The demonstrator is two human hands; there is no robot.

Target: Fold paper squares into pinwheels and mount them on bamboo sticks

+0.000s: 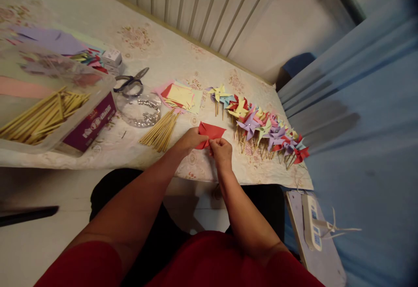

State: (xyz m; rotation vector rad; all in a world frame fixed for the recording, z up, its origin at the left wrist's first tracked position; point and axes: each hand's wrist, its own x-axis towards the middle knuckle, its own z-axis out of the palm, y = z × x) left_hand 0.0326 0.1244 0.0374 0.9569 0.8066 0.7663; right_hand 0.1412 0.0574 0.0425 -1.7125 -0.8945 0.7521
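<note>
Red paper pinched between two hands at the table's edge

Red paper (pixel 211 133), folded with a point sticking up at its left, sits just above the near edge of the table (pixel 143 47), held from both sides. The left hand (pixel 189 141) grips its left part, fingers closed together on the sheet, and the right hand (pixel 222 151) pinches the lower right part with thumb and fingertips clamped on it. Both forearms reach in from a red garment below. Just left of the hands lies a loose bundle of wooden sticks (pixel 160 131). To the right runs a row of finished pinwheels (pixel 261 126) in yellow, purple, red and blue, on sticks. Behind the hands lies a stack of coloured paper squares (pixel 183 96), and beside it scissors (pixel 131 81) resting by a clear round container (pixel 139 108). A clear box of sticks (pixel 42 115) stands at far left
</note>
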